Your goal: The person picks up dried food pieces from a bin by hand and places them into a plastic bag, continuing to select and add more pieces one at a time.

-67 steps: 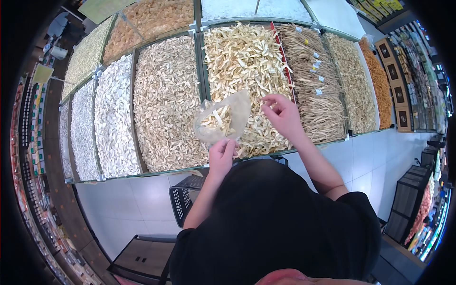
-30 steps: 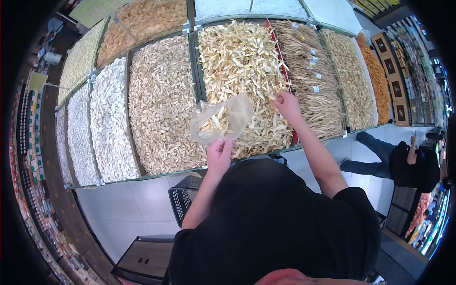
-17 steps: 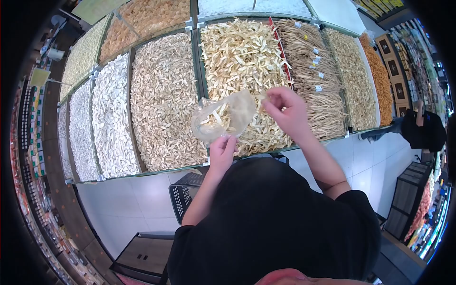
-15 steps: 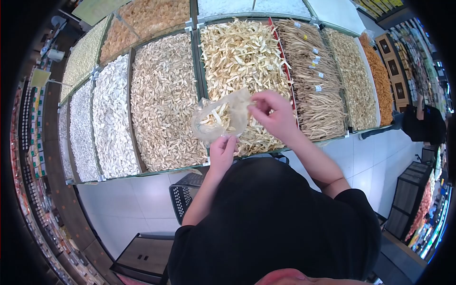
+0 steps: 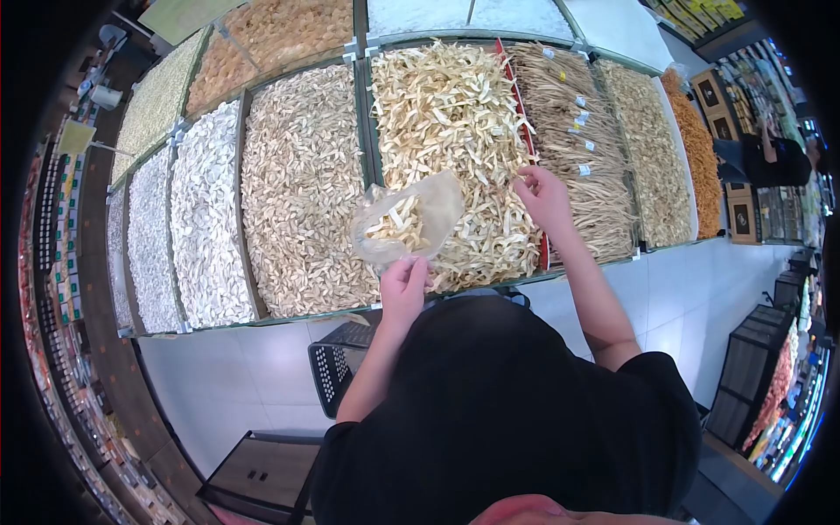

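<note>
My left hand (image 5: 405,284) pinches the near edge of a clear plastic bag (image 5: 444,203) and is closed on it. Inside the bag lie several pale dried strips (image 5: 402,223). The bag hangs over the near left part of a bin of cream-yellow dried strips (image 5: 446,96). Above that bin's right side, by the red divider (image 5: 528,131), is my right hand (image 5: 547,201). Its thumb and fingers are bent together, and what they hold, if anything, is too small to make out.
Left of the strips are bins of beige slices (image 5: 302,192) and white slices (image 5: 208,210). Bundled brown sticks (image 5: 577,192) fill the bin to the right. A black basket (image 5: 331,376) stands on the floor below. Another person (image 5: 774,162) is at the far right.
My right hand has left the bag's edge and moved right, toward the red divider. The bag now spreads wider, with its strips more exposed. The person at far right has shifted.
</note>
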`<state>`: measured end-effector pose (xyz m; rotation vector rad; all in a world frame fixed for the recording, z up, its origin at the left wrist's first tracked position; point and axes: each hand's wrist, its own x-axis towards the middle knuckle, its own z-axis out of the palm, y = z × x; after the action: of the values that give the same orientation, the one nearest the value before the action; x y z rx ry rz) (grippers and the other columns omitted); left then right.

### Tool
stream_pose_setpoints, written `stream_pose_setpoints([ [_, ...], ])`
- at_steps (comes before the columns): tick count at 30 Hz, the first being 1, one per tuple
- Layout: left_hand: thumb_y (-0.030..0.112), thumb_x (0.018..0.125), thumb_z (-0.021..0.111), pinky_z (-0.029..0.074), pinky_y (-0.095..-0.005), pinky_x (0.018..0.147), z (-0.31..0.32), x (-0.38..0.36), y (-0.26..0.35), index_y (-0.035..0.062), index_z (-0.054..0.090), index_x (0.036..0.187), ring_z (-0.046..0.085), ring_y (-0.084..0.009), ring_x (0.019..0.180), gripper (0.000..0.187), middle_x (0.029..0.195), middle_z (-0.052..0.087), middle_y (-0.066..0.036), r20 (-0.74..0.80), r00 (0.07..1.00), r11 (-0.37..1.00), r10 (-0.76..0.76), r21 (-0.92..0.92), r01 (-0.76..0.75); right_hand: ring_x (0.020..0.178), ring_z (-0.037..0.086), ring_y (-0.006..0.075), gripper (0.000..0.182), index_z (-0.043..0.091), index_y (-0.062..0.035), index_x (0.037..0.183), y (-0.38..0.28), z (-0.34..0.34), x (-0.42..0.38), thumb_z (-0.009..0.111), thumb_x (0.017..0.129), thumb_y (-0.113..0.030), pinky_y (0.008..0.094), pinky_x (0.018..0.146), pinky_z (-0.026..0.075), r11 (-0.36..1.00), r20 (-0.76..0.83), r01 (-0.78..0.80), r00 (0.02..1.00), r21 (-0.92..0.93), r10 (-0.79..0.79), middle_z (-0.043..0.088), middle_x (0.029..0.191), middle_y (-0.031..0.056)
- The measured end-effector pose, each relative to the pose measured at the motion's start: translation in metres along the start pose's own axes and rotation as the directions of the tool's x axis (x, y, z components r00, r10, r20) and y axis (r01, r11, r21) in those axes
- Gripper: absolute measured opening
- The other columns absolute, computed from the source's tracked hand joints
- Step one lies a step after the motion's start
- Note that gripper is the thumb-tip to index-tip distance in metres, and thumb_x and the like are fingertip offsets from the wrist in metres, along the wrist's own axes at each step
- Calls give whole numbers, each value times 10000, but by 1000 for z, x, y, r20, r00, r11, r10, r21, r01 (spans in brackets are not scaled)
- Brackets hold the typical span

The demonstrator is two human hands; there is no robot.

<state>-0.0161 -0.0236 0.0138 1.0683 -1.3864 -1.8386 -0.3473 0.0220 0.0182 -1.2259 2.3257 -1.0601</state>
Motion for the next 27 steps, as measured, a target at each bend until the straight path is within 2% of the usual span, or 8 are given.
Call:
stream_pose_setpoints([
  [1, 129, 1065, 580, 462, -223, 605, 0, 0, 0, -24, 663, 951, 586, -72, 636, 207, 712, 622, -23, 2, 1000, 1000, -15, 2, 15, 617, 580, 121, 274, 727, -36, 1118, 13, 0, 3, 785, 894, -183, 297, 589, 483, 998, 1, 18, 1000, -57, -18, 650, 772, 33],
  [4, 132, 1065, 580, 466, -222, 607, 2, -1, 3, -24, 663, 949, 586, -72, 637, 211, 705, 618, -20, -11, 1000, 1000, -19, 1, 19, 670, 649, 222, 294, 732, -46, 1108, 31, 7, 10, 787, 880, -223, 358, 648, 523, 981, 29, -49, 998, -190, 56, 683, 797, 83],
  [5, 133, 1066, 580, 467, -221, 609, 2, -3, 3, -25, 662, 949, 586, -72, 637, 213, 703, 618, -20, -17, 1000, 1000, -18, 1, 18, 763, 691, 305, 320, 731, -61, 1126, 34, 10, 14, 780, 873, -251, 410, 715, 547, 981, 78, -70, 993, -182, 86, 708, 838, 123],
  [9, 131, 1066, 576, 478, -223, 620, 4, -9, 4, -22, 658, 945, 590, -80, 637, 212, 701, 614, -20, -32, 999, 1000, -23, -1, 23, 888, 709, 342, 358, 711, -71, 1161, 33, 34, 38, 766, 881, -286, 444, 789, 564, 969, 120, -69, 988, -237, 100, 732, 947, 144],
  [12, 134, 1067, 571, 482, -226, 625, 9, -13, 5, -19, 657, 943, 592, -85, 636, 215, 701, 612, -20, -51, 998, 999, -37, -8, 36, 921, 711, 349, 374, 717, -54, 1133, 39, 58, 59, 764, 875, -320, 459, 814, 564, 921, 117, -17, 991, -389, 68, 732, 945, 157],
  [15, 140, 1070, 563, 481, -230, 625, 10, -17, 6, -13, 656, 938, 587, -88, 632, 222, 698, 610, -21, -65, 997, 999, -45, -16, 45, 955, 706, 364, 373, 714, -57, 1099, 39, 71, 71, 751, 879, -355, 478, 827, 563, 894, 178, -94, 966, -439, 189, 731, 976, 166],
  [24, 155, 1069, 580, 454, -219, 613, 9, -22, 6, -6, 669, 959, 579, -69, 637, 214, 718, 629, -19, -87, 996, 999, -33, -22, 31, 872, 706, 360, 275, 683, -46, 966, 40, 67, 55, 744, 836, -280, 457, 767, 556, 924, 72, -235, 961, -301, 268, 736, 932, 158],
  [27, 157, 1068, 581, 448, -216, 603, 7, -20, 2, -5, 671, 959, 571, -66, 624, 215, 707, 623, -13, -89, 996, 1000, -24, 9, 25, 814, 701, 351, 283, 685, -28, 974, 46, 61, 47, 749, 830, -264, 444, 738, 549, 967, 53, -222, 972, -129, 230, 725, 873, 151],
])
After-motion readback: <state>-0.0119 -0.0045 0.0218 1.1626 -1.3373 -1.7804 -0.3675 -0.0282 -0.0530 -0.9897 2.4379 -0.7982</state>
